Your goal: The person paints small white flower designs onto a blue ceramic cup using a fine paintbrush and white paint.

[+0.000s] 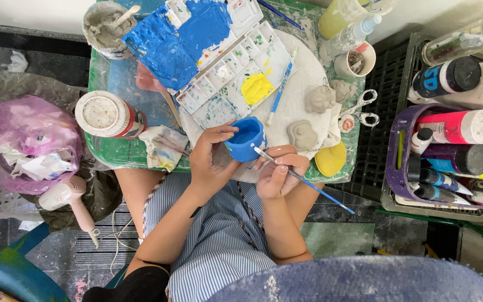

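At the table's near edge, the right hand (278,176) pinches a thin blue-handled paintbrush (303,180), while the left hand (211,159) grips a small blue-painted clay cup (245,138). Wet paint could smear under those fingers. Farther in, toward the far edge, lies a paint-smeared white plastic palette (219,56).

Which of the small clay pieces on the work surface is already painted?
The blue cup held in the left hand; the three others remain bare grey.
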